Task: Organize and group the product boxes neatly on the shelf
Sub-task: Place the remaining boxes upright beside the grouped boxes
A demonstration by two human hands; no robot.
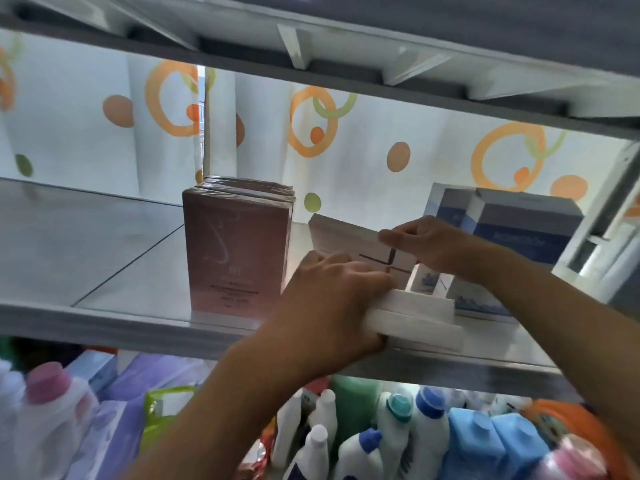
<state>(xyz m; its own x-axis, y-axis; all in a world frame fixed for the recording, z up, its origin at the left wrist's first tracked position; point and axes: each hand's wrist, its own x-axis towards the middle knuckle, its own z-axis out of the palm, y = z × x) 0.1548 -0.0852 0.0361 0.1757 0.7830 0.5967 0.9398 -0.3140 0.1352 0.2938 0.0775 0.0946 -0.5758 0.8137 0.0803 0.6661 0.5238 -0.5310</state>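
Behind the shelf you see a curtain with orange rings. Below you stand white bottles, blue jugs and a pink-capped bottle.

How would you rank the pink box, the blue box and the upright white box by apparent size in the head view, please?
1. Pink box: looks largest.
2. Blue box: smaller, though partly hidden and farther back, so unsure.
3. White box, held by the right hand: smallest, partly covered.

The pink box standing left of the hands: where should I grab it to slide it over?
Probably grip the pink box across its two broad upright faces near the top, coming from the front edge of the shelf. It stands tall and upright, its left side is free, and more pink boxes sit directly behind it.
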